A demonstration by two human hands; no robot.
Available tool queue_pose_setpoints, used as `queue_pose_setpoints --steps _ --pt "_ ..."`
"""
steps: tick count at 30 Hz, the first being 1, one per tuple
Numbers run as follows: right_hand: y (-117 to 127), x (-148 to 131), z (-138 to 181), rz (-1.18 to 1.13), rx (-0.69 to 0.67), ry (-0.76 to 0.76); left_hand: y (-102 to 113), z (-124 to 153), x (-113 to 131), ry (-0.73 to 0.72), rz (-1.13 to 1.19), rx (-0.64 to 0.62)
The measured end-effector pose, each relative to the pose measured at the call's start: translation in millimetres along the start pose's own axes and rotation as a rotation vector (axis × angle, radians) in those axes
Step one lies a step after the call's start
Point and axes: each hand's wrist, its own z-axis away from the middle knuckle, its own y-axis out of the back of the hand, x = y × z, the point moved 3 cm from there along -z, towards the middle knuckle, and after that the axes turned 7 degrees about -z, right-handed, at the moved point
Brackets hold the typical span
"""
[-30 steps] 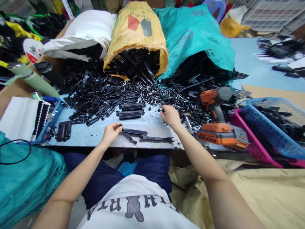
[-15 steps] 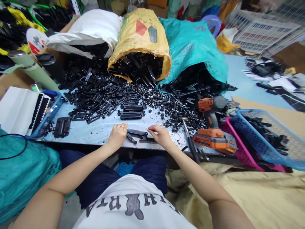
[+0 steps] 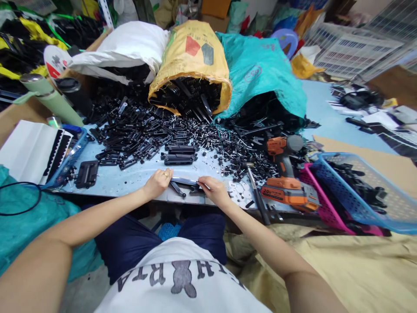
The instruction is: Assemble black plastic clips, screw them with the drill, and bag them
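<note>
By the near edge of the blue table [image 3: 110,176], about midway along what we see of it, our left hand [image 3: 159,182] has its fingers curled closely together on the left end of a long black bar [image 3: 184,181]. Our right hand [image 3: 214,190] pinches the other end, thumb and fingertips nearly meeting; whether a small part sits between them as well, we cannot tell. We judge this to be a step of lining up or fitting at the bar's ends, and the next move seems to call for a steady left hold and fine right-hand work. The bar looks slim and smooth, with a bright sheen on top, and lies roughly along the edge. From near its left end a shorter black arm [image 3: 177,189] slants toward us, rounded at the tip; our fingers hide any joint. Just beyond, black parts [image 3: 179,159] lie side by side, and toward the table's far edge spreads a heap of black pieces [image 3: 137,134], with silvery pins [image 3: 211,134] to its right. Rightward, a hammer [image 3: 256,190] reaches over the near edge beside an orange drill [image 3: 282,186].
</note>
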Motion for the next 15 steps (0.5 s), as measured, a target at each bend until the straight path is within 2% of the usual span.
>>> queue_pose_setpoints --steps 2,4,7,9,12,15 --pt "-2 3 6 0.025 0.007 0.011 2 1 -2 -0.015 0.033 -0.012" --pt "-1 6 14 0.017 0.014 0.016 9 2 -3 0.031 0.044 -0.007" --pt "1 6 20 -0.001 -0.036 -0.005 25 8 5 0.241 0.021 0.072" --pt "-1 0 12 0.004 -0.045 -0.028 32 10 20 0.411 0.041 0.052" --pt "-22 -16 -15 -0.048 -0.052 -0.009 27 6 50 0.604 0.136 -0.189" --pt "-57 -29 -39 -0.100 -0.179 0.007 15 -2 68 0.778 0.237 -0.454"
